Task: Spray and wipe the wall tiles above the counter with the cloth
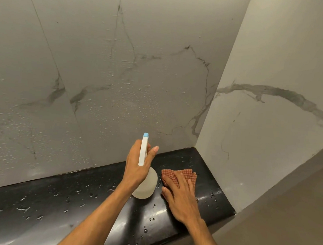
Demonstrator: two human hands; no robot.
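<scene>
My left hand (138,165) grips the neck of a white spray bottle (146,185) with a blue nozzle tip, held above the black counter (76,198) and pointed at the wall. The grey marble-look wall tiles (122,72) ahead are covered with spray droplets, thickest low in the middle and at the left. My right hand (180,197) lies flat on an orange-brown waffle cloth (172,175), which sits on the counter to the right of the bottle. The fingers cover much of the cloth.
The glossy counter carries scattered water drops. A side wall (270,129) with a dark vein closes the counter at the right, forming a corner. A tile joint (53,59) runs diagonally across the left of the back wall.
</scene>
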